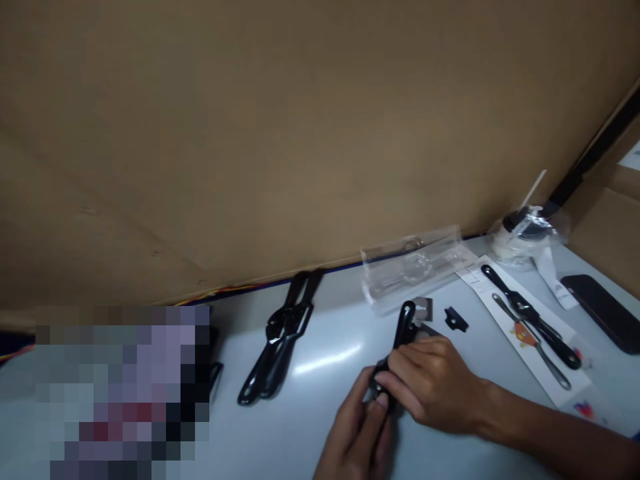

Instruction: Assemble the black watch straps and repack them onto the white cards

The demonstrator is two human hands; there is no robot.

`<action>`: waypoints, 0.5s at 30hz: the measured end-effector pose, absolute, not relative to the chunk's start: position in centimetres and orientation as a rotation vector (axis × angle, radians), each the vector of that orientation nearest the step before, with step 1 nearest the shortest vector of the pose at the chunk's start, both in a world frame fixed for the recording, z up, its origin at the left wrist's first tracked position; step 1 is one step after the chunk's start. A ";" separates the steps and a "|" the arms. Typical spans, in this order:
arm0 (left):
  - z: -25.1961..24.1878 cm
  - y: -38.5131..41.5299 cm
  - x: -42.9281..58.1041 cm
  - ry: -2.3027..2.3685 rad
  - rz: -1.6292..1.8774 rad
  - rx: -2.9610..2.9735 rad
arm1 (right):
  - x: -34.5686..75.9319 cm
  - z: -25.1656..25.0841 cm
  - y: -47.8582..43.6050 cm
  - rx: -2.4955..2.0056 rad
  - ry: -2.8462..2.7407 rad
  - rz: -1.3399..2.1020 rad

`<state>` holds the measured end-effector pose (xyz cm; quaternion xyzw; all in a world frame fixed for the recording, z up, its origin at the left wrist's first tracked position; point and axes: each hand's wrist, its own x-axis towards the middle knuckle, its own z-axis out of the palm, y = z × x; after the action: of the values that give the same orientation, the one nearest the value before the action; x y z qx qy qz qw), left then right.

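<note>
Low in the middle of the view, a black spokeshave [405,323] is held at its middle by both my hands. My left hand [356,430] grips it from below, its thumb pressed on the body. From the right, my right hand [433,383] closes over it, fingers and thumb bent against the tool. What lies under the fingers is hidden. Just beyond the right hand lie a flat metal blade [424,309] and a small dark cap piece [456,320]. Two more black spokeshaves [277,340] lie side by side to the left.
A clear plastic tray [413,267] stands by the cardboard wall [320,133]. On the right are a printed card [505,327] picturing a spokeshave, a black phone-like object [603,312] and a plastic-wrapped roll [525,233]. A pixelated patch covers the lower left.
</note>
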<state>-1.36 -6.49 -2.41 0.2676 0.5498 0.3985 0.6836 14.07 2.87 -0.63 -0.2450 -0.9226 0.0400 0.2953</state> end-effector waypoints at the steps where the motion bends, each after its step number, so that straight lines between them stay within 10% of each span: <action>1: -2.2 -6.5 -1.3 1.237 0.887 0.574 | 14.1 -0.7 2.9 -0.656 -2.460 0.116; 15: -0.5 -5.2 -0.9 1.183 0.861 0.751 | 14.0 -1.8 3.4 -0.872 -2.472 0.220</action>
<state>-0.87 -5.23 -0.53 0.3345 0.5271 0.3837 0.6805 13.97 3.40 -1.85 -0.3208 -0.9091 0.0811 0.2529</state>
